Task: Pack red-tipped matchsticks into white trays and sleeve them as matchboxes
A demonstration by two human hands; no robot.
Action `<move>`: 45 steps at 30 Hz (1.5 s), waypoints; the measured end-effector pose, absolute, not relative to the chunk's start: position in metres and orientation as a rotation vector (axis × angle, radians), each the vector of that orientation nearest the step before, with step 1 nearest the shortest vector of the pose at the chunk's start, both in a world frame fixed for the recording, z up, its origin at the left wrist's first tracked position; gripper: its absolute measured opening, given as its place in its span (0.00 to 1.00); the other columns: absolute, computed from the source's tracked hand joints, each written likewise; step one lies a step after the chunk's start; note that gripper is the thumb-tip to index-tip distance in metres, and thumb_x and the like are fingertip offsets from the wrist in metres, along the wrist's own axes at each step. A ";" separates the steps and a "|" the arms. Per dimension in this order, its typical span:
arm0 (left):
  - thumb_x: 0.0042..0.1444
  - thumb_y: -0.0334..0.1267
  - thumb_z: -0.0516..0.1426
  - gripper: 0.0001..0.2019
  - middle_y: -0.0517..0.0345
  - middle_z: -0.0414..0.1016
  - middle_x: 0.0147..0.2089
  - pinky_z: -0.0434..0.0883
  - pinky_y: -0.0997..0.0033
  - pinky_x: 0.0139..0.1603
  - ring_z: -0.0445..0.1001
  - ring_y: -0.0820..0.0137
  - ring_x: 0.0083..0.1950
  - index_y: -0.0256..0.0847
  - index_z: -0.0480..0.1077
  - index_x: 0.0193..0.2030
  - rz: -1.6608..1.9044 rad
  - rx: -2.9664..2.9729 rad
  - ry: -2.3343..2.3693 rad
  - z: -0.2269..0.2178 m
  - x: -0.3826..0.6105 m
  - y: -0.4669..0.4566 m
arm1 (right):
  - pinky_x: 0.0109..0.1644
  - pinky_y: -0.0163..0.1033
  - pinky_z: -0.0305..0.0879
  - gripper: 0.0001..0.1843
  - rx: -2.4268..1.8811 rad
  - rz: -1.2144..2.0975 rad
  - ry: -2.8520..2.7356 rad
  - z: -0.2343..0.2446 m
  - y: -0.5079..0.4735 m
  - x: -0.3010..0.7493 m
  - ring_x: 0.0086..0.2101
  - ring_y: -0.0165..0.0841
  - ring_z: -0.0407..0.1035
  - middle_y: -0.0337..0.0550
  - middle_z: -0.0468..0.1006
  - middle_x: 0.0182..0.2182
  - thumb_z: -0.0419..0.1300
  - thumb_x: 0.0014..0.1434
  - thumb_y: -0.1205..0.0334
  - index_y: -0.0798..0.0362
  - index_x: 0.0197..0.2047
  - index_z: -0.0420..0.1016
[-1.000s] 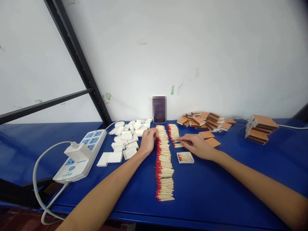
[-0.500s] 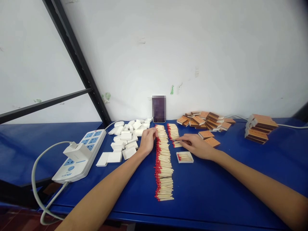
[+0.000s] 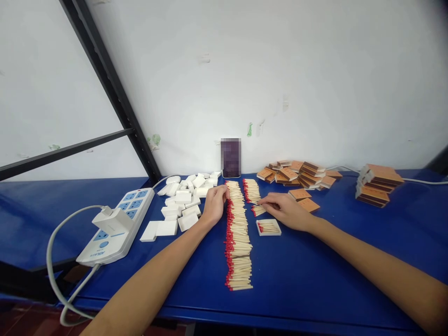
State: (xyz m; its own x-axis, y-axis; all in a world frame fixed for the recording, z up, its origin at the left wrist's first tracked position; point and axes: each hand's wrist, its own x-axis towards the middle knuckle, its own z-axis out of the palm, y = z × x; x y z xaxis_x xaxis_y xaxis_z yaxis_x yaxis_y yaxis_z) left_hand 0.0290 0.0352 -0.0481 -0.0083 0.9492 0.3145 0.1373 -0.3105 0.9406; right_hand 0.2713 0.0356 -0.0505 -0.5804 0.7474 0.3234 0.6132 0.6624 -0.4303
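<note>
A long row of red-tipped matches runs down the middle of the blue table. Against its far left side rests my left hand, fingers curled; whatever is in them, if anything, is hidden. My right hand pinches at a match by the near end of a shorter row of matches. A small bunch of matches lies just under those fingertips, slightly fanned. Nearer to me, beside the right hand, a white matchbox tray holds several matches, heads to the left.
White matchbox trays lie piled at left, beside a power strip with a plugged-in charger and cable. Orange matchbox sleeves are heaped at back right, with another stack farther right. A phone-like device leans against the wall.
My right fingertips have shifted slightly, and the small bunch of matches beneath them now slants instead of lying level. My left hand has stayed in place.
</note>
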 end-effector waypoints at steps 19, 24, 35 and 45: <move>0.58 0.42 0.47 0.18 0.63 0.53 0.18 0.53 0.71 0.28 0.55 0.74 0.24 0.39 0.60 0.18 1.392 1.562 1.168 -0.049 0.029 0.036 | 0.33 0.38 0.59 0.17 -1.086 0.370 -2.391 -0.051 0.037 0.271 0.30 0.34 0.67 0.44 0.74 0.30 0.51 0.65 0.59 0.51 0.48 0.79; 0.57 0.42 0.48 0.18 0.63 0.53 0.18 0.53 0.71 0.27 0.55 0.74 0.23 0.39 0.60 0.18 1.389 1.572 1.179 -0.050 0.029 0.036 | 0.33 0.38 0.59 0.16 -1.107 0.375 -2.396 -0.049 0.036 0.270 0.30 0.33 0.66 0.43 0.73 0.30 0.51 0.65 0.59 0.51 0.48 0.78; 0.57 0.41 0.48 0.17 0.63 0.54 0.18 0.52 0.71 0.27 0.54 0.74 0.23 0.39 0.59 0.18 1.385 1.571 1.166 -0.048 0.029 0.036 | 0.42 0.40 0.64 0.14 -1.190 0.543 -2.301 -0.048 0.038 0.264 0.39 0.38 0.71 0.46 0.79 0.40 0.51 0.65 0.59 0.52 0.44 0.77; 0.57 0.42 0.48 0.18 0.63 0.54 0.18 0.52 0.71 0.27 0.55 0.74 0.23 0.39 0.60 0.18 1.395 1.587 1.155 -0.049 0.029 0.037 | 0.27 0.36 0.57 0.19 -1.270 0.722 -2.065 -0.040 0.033 0.263 0.25 0.32 0.64 0.40 0.74 0.23 0.53 0.61 0.51 0.55 0.37 0.80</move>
